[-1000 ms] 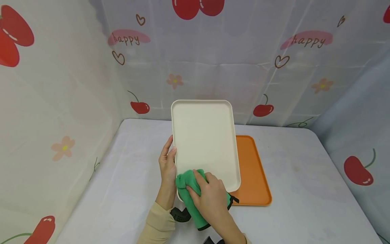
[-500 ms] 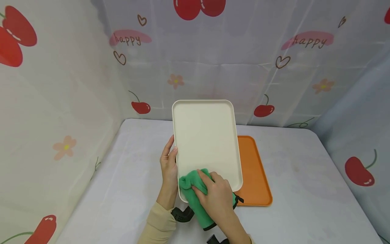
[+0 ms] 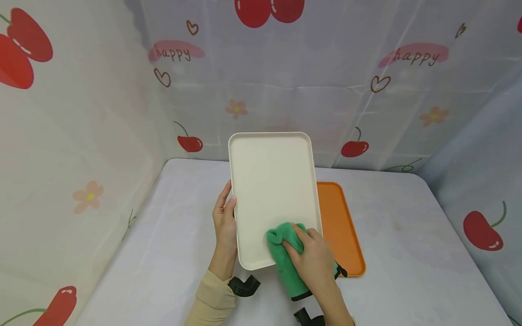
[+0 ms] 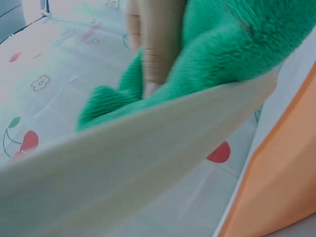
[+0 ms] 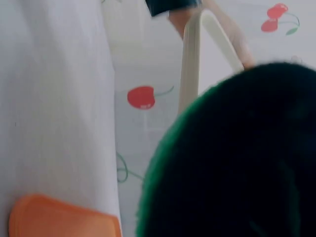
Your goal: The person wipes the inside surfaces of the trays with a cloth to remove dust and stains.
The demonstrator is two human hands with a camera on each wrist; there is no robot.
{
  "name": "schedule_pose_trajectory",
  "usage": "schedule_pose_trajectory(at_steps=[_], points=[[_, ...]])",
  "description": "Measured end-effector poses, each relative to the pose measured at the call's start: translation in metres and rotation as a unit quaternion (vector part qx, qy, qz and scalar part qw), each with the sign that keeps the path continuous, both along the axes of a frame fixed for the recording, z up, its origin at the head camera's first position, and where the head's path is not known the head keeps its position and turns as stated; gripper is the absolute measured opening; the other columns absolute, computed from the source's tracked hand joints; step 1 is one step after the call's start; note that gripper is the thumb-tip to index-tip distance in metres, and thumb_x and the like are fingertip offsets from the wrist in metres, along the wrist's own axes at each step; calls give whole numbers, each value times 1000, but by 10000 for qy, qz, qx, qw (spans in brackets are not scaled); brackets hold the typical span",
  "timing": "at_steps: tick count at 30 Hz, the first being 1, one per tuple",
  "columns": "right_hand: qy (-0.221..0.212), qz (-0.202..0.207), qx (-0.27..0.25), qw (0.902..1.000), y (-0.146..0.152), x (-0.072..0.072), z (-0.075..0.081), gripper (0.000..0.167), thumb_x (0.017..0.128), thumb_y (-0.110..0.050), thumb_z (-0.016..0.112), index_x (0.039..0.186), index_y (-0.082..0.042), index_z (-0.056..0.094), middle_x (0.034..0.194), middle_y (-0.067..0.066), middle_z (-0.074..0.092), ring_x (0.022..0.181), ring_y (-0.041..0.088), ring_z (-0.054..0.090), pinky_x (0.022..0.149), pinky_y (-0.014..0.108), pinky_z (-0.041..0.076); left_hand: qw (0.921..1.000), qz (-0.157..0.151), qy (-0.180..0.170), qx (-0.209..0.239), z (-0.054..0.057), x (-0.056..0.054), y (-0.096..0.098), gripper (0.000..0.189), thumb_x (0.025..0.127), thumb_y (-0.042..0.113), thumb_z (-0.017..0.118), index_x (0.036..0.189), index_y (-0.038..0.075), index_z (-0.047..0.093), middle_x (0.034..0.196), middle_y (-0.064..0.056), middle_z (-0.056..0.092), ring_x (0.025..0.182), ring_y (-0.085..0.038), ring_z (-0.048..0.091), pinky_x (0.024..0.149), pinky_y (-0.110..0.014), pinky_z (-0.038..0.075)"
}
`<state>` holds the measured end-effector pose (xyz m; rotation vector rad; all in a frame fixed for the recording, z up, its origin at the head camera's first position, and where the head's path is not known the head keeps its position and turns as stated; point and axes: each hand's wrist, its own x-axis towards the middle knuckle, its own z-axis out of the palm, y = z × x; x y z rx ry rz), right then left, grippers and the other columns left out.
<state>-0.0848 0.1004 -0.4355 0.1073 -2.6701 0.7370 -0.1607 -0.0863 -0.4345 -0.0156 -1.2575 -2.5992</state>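
A cream rectangular tray [image 3: 273, 185] is held tilted up off the table, its inner face toward me in the head view. My left hand [image 3: 225, 226] grips its left edge, thumb at the front rim and the other fingers partly hidden behind. With my right hand [image 3: 314, 258] I hold a bunched green cloth [image 3: 288, 262] with dark edging against the tray's lower right part. In the left wrist view the cloth [image 4: 232, 44] lies along the tray's edge [image 4: 123, 163]. The cloth [image 5: 163, 163] fills much of the right wrist view and hides my right fingers there.
An orange tray [image 3: 340, 226] lies on the white-covered table [image 3: 408, 235], behind and to the right of the cream tray. Curtains [image 3: 285, 99] printed with cherries stand at the back and sides. Black wrist mounts [image 3: 244, 286] sit at both wrists.
My right hand has moved the green cloth rightward across the lower part of the cream tray, from its lower left corner toward its right side. My left hand stays nearly still on the tray's edge.
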Motion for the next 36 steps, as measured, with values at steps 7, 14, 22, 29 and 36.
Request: schedule_pose_trajectory(at_steps=[7,14,22,29,36], points=[[-934,-566,-437,9931,28,-5,-4,43,84,-31,76,121,-9,70,99,16,69,74,25,63,53,34,48,9999,102,30,47,3,1,-1,45,99,6,48,144,8,48,116,2,70,91,-10,71,75,-24,60],[-933,-800,-709,9899,30,-8,-13,35,86,-31,74,110,-5,73,81,13,67,65,22,58,51,30,44,9996,150,203,96,3,3,-1,43,99,5,48,142,8,50,114,2,70,91,-10,71,76,-24,60],[-931,-800,-891,9884,19,-4,-16,36,89,-29,70,107,2,71,84,16,70,70,24,63,54,35,48,9996,201,192,75,3,3,-2,44,100,5,48,144,8,48,112,2,71,91,-10,71,76,-24,60],[-972,-600,-964,9888,4,-1,-14,37,88,-30,72,108,1,72,81,14,70,64,19,60,49,28,44,9993,204,302,125,3,2,-1,44,99,4,47,143,7,49,112,2,71,91,-10,71,75,-24,60],[-933,-421,-671,9925,-14,4,-7,37,86,-31,73,109,-2,72,80,11,67,60,15,55,47,25,41,9991,200,339,186,1,0,-1,45,99,4,48,144,5,47,113,2,71,92,-10,71,76,-24,60]])
